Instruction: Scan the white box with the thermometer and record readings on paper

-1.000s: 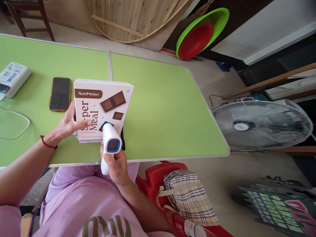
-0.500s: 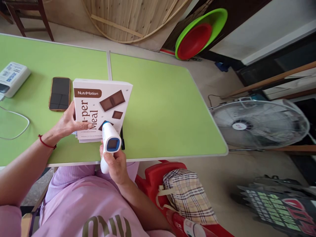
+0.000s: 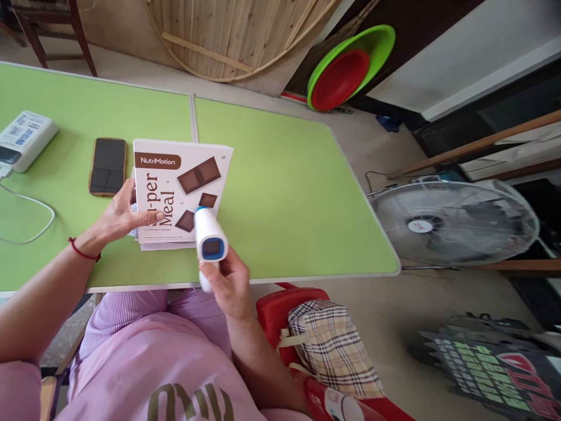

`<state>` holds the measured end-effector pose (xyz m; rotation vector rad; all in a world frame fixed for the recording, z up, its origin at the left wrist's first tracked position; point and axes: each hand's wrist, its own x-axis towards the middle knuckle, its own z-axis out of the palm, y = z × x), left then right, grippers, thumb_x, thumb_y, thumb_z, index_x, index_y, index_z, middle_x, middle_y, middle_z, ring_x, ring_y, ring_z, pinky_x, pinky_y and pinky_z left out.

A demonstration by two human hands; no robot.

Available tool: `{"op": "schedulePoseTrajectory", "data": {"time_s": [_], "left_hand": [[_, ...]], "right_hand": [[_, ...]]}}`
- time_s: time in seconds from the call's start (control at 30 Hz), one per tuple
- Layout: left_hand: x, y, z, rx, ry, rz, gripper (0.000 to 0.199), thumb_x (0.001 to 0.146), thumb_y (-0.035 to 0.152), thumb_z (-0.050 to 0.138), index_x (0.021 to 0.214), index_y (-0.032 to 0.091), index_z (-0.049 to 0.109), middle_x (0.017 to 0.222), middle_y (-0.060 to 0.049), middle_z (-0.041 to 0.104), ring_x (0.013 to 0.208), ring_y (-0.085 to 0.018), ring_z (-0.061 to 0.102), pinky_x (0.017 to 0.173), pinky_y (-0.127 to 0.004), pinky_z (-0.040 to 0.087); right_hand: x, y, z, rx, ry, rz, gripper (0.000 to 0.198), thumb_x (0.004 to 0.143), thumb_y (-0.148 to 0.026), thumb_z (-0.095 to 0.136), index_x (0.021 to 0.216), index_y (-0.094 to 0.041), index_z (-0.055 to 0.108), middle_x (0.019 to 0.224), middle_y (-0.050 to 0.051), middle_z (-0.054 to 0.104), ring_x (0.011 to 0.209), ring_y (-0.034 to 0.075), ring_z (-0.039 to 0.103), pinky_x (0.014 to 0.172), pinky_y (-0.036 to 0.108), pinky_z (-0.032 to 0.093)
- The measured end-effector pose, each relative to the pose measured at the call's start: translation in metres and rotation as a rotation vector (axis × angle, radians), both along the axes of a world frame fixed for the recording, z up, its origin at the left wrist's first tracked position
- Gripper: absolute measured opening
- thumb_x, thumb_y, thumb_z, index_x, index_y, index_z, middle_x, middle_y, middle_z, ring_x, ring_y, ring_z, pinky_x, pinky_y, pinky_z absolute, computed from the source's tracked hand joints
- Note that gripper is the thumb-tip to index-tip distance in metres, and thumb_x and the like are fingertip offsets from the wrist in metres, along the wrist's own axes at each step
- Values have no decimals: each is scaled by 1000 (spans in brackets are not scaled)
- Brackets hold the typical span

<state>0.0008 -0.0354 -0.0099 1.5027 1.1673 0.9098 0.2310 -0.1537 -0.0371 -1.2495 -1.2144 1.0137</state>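
White thermometer gun (image 3: 210, 227) fills my right hand's (image 3: 231, 283) grip, barrel pointing forward-left at the box (image 3: 182, 190). My left hand (image 3: 118, 216) clasps that box.

A pink top (image 3: 131, 356) bore large olive lettering (image 3: 170, 405), the lilac trousers (image 3: 131, 301) were finely ribbed, and a thin red bracelet (image 3: 80, 253) circled the left wrist (image 3: 93, 237).
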Motion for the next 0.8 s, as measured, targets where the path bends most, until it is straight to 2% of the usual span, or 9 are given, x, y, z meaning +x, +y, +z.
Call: {"op": "schedulePoseTrajectory", "data": {"time_s": [0.07, 0.13, 0.23, 0.3, 0.43, 0.5, 0.6, 0.7, 0.8], "left_hand": [[1, 0, -1, -29, -3, 23, 78, 62, 55, 92, 122, 18, 59, 119, -14, 70, 114, -41, 66, 93, -57, 58], [2, 0, -2, -43, -10, 28, 80, 61, 57, 91, 123, 18, 58, 120, -14, 69, 113, -42, 66, 94, -60, 57], [4, -2, 0, -47, -51, 34, 81, 61, 57, 91, 124, 19, 58, 122, -14, 69, 115, -42, 65, 97, -61, 55], [4, -3, 0, -59, -72, 56, 81, 60, 57, 92, 123, 18, 58, 123, -14, 69, 116, -42, 64, 98, -61, 54], [2, -1, -4, -36, -94, 146, 82, 58, 59, 93, 119, 18, 58, 117, -13, 69, 115, -42, 64, 98, -59, 53], [1, 2, -9, 30, -147, 210, 79, 57, 58, 94, 116, 19, 58, 114, -11, 69, 111, -38, 66, 95, -55, 55], [1, 10, -16, 166, -295, 310, 74, 57, 56, 95, 109, 21, 56, 109, -7, 69, 103, -32, 68, 90, -49, 57], [-1, 15, -16, 304, -397, 388, 72, 62, 56, 93, 113, 24, 53, 113, -3, 67, 107, -26, 66, 98, -48, 56], [-4, 16, -11, 365, -281, 416, 71, 77, 61, 80, 131, 28, 47, 128, 1, 63, 123, -24, 59, 112, -47, 48]], "right_hand": [[23, 11, -5, 119, -231, -199, 43, 80, -51, 73, 110, -21, 70, 91, 7, 74, 75, 19, 66, 63, 32, 55], [48, 25, -14, 170, -501, -383, 48, 76, -52, 74, 111, -19, 70, 100, 11, 74, 87, 24, 68, 74, 38, 58], [83, 45, -29, 93, -788, -537, 49, 76, -53, 70, 110, -18, 69, 100, 13, 73, 91, 27, 67, 80, 43, 55], [100, 53, -38, -18, -907, -558, 47, 75, -51, 70, 110, -20, 66, 99, 11, 73, 94, 28, 66, 83, 43, 53], [118, 58, -45, -144, -1000, -522, 40, 75, -50, 72, 102, -22, 63, 97, 10, 70, 93, 28, 63, 82, 41, 52], [118, 56, -43, -83, -1047, -492, 35, 75, -48, 73, 96, -22, 64, 99, 11, 69, 97, 30, 62, 84, 44, 52], [103, 51, -36, 129, -1054, -455, 29, 79, -44, 71, 95, -20, 67, 106, 14, 67, 103, 30, 62, 89, 46, 53], [74, 49, -33, 187, -958, -251, 23, 90, -39, 64, 102, -19, 67, 91, 9, 69, 80, 22, 64, 77, 39, 56], [51, 55, -33, 149, -1010, -52, 27, 93, -32, 58, 113, -17, 68, 86, 9, 69, 72, 22, 62, 69, 38, 54]]}}
